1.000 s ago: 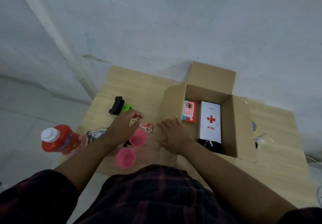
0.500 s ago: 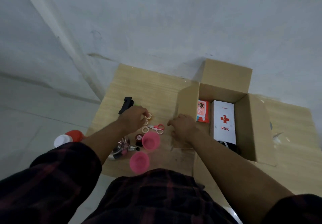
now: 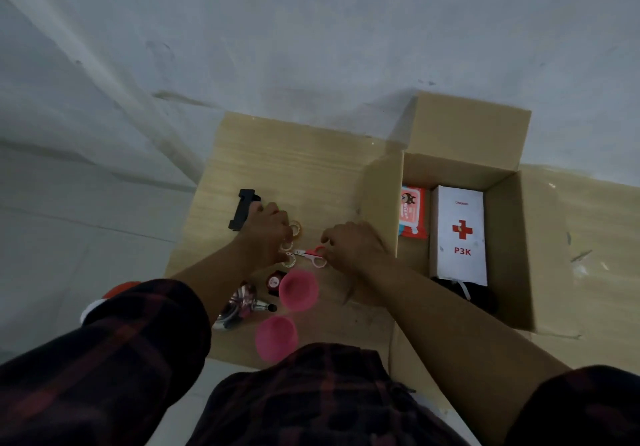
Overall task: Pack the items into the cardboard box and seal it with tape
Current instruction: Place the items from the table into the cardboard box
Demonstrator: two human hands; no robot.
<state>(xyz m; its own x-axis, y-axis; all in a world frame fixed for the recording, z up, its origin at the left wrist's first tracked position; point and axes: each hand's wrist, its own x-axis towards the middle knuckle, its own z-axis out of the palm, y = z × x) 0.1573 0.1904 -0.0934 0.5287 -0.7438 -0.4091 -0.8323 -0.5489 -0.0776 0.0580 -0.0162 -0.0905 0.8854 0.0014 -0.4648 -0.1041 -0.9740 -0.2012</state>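
Note:
The open cardboard box [image 3: 512, 255] stands on the right of the wooden table [image 3: 284, 168]. It holds a white P3K first-aid box [image 3: 460, 234], a red wipes pack [image 3: 412, 217] and a black item [image 3: 464, 289]. My left hand [image 3: 266, 237] is curled over several small tape rolls [image 3: 296, 228], its far side against a black holder [image 3: 242, 208]. My right hand [image 3: 356, 248] pinches the red handle of small scissors [image 3: 311, 255] lying on the table. Two pink cups [image 3: 298, 289] [image 3: 276, 338] sit near the table's front edge.
A shiny metal item [image 3: 239, 307] and a small dark red round thing [image 3: 275, 281] lie beside the cups. A red bottle with a white cap [image 3: 117, 288] is mostly hidden behind my left sleeve. A pale wall runs along the back of the table.
My view has shifted left, so the box sits further right. My left hand moved from the cups up to the tape rolls. My right hand moved onto the scissors.

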